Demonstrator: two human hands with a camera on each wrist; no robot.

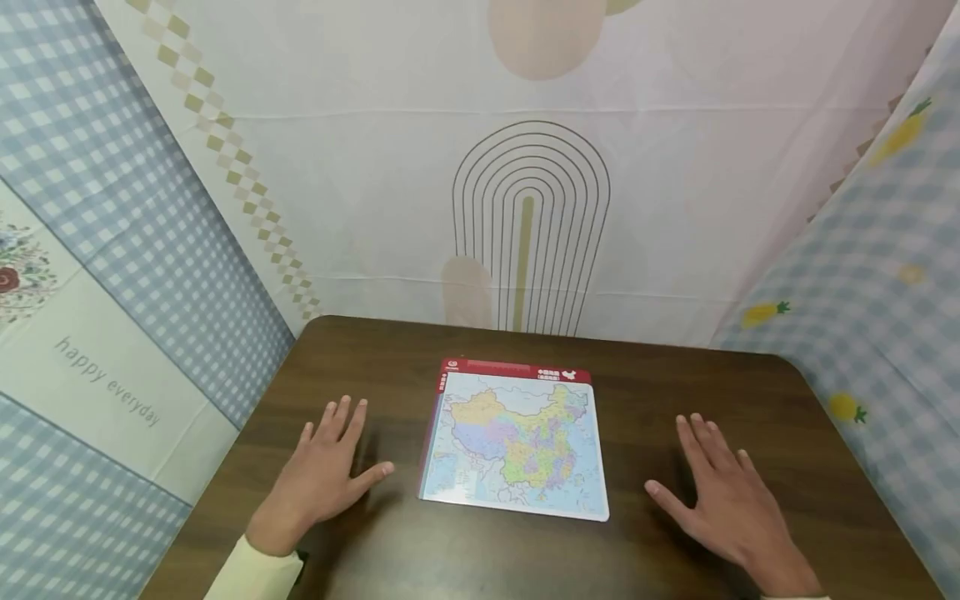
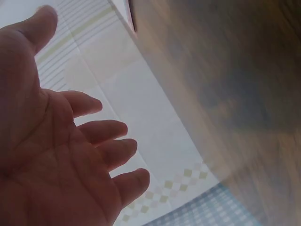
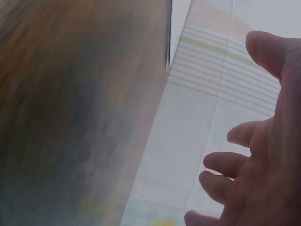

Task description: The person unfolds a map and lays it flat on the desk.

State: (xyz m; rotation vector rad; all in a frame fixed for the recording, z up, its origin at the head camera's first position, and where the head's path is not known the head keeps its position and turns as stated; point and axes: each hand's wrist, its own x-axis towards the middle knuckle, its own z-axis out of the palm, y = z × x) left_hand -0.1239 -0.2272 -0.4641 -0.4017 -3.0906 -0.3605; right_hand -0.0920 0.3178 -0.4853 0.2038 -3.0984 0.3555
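A flat rectangular map board [image 1: 517, 442] with a red top strip lies on the brown table, printed with a coloured map of China. To its left my left hand [image 1: 318, 479] is held palm down with fingers spread and thumb pointing toward the board. On the other side, apart from the board, my right hand [image 1: 723, 500] has the same pose. Neither hand touches the board or holds anything. The left wrist view shows the left palm [image 2: 56, 155] with its fingers extended. In the right wrist view the right hand [image 3: 263, 160] also has nothing in its grasp.
The dark wooden table [image 1: 517, 558] has rounded far corners. A pale patterned cloth [image 1: 375, 208] hangs behind it. Blue checked cloths hang at the left [image 1: 150, 208] and at the right [image 1: 885, 292], close to the table's sides.
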